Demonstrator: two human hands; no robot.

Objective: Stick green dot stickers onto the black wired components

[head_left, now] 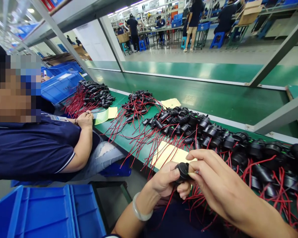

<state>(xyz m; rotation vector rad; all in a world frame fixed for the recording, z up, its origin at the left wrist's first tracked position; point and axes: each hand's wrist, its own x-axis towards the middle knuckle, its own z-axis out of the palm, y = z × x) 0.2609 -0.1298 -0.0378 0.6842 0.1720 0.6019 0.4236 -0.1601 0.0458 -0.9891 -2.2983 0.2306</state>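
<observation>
Gripping: left hand (163, 183) is holding a round black plastic housing (182, 172); right hand (213, 178) is touching its edge, pinch contents indeterminate.
Pale-yellow paper sheet (163, 155) is lying beyond the hands; a heap of black, red-wired housings (212, 131) is extending rightward. Some are showing green marks (226, 133); handling of the held unit is apparently incomplete, finished and outstanding counts indeterminate.

Your head camera looks forward and down, close above your hands, across the green workbench (149, 148) toward the room beyond.
</observation>
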